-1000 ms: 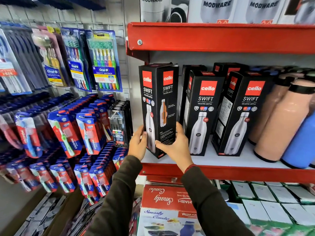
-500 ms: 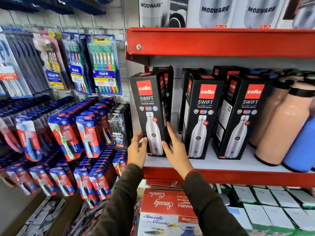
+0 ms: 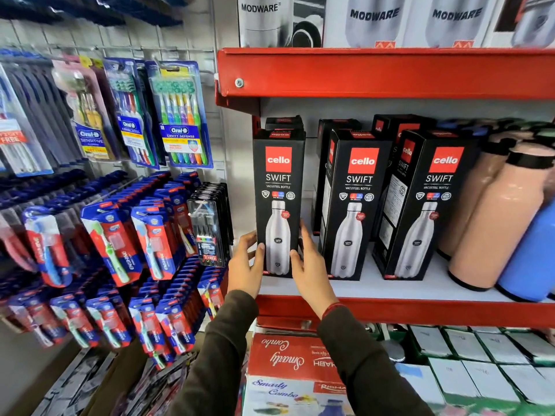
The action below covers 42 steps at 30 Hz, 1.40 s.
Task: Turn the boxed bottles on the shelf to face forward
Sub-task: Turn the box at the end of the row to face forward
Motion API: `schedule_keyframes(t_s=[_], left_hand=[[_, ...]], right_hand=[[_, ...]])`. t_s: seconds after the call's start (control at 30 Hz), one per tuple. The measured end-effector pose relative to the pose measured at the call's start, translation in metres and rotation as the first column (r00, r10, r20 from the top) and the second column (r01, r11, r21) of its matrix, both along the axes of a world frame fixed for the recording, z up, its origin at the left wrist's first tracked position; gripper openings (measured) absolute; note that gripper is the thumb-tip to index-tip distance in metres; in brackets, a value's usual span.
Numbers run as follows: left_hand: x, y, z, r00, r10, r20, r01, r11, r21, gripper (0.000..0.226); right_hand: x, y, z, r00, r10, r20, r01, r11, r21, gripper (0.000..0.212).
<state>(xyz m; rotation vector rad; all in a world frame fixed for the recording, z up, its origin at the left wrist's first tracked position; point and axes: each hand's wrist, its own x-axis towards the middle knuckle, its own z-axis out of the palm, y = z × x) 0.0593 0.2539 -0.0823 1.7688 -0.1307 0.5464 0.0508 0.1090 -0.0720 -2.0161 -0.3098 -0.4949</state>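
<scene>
Three black "cello SWIFT" bottle boxes stand in a row at the front of the white shelf (image 3: 390,291). The leftmost box (image 3: 279,187) stands upright with its printed front towards me. My left hand (image 3: 244,265) presses its lower left edge and my right hand (image 3: 310,270) its lower right edge. The middle box (image 3: 357,202) and the right box (image 3: 432,205) also show their fronts, each angled a little so a side panel shows. More black boxes (image 3: 390,127) stand behind them, partly hidden.
Peach bottles (image 3: 504,217) and a blue bottle (image 3: 537,259) stand unboxed at the shelf's right. A red shelf (image 3: 390,73) overhangs close above the boxes. Toothbrush packs (image 3: 177,115) hang on pegs to the left. A red "Smartly Combo" carton (image 3: 288,364) lies below.
The leftmost box has been turned from corner-on to front-facing and set upright at the shelf's left end. Both hands stayed on its lower sides.
</scene>
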Motion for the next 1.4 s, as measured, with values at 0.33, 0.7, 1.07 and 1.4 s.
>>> schedule_keyframes(t_s=[0.33,0.7,1.07,1.4], left_hand=[[-0.006,0.002,0.002,1.000,-0.007,-0.007,0.007,1.000,-0.026,0.022],[-0.038,0.002,0.000,0.998,0.033,0.047,-0.030,0.998,-0.049,0.030],[-0.066,0.000,-0.001,0.986,0.109,0.126,-0.104,0.993,-0.047,0.030],[-0.071,-0.024,-0.013,0.945,0.257,0.202,-0.241,0.965,-0.103,0.028]], right_hand=[[-0.006,0.006,0.002,0.994,-0.110,-0.016,0.111,0.977,0.181,0.044],[-0.034,-0.004,-0.003,0.997,-0.044,-0.063,0.062,0.942,0.330,0.040],[-0.059,-0.006,0.000,0.995,-0.100,-0.015,0.099,0.924,0.370,0.040],[-0.064,-0.019,0.003,0.996,-0.089,-0.002,0.085,0.952,0.293,0.038]])
